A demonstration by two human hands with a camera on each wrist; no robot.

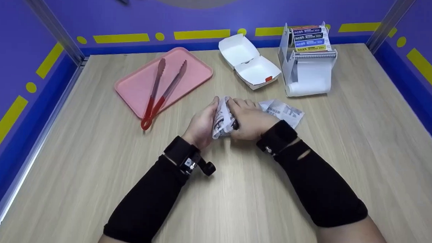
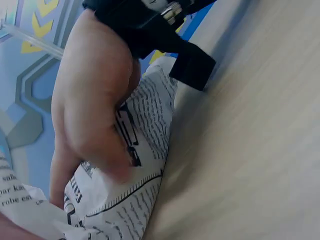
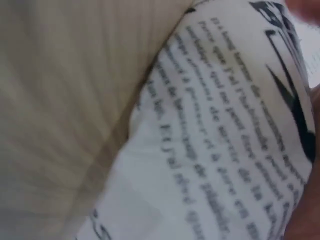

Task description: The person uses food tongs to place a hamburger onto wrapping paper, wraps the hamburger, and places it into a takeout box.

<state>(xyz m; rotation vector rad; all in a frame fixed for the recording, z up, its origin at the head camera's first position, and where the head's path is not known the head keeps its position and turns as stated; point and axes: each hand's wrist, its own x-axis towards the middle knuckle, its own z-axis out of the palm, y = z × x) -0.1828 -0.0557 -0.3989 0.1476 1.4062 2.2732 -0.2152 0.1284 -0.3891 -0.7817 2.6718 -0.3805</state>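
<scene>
Both hands work on a sheet of newsprint-patterned wrapping paper (image 1: pixel 223 118), folded into a bundle low over the middle of the table. The left hand (image 1: pixel 201 124) holds the bundle's left side, thumb up along its edge and the other fingers hidden behind the paper. Over the right side lies the right hand (image 1: pixel 252 119), its fingers bent across the top and gripping the paper. In the left wrist view this right hand (image 2: pixel 95 100) has its thumb against the printed sheet. A loose paper end spreads out beyond the right wrist. Whatever is inside stays hidden.
A pink tray (image 1: pixel 131 84) stands back left, with red-handled tongs (image 1: pixel 157 98) lying across its front edge. Behind the hands is an opened white burger box (image 1: pixel 257 70). A label dispenser (image 1: pixel 308 60) with a white roll stands to its right. Panels border the wooden table (image 1: pixel 75 149).
</scene>
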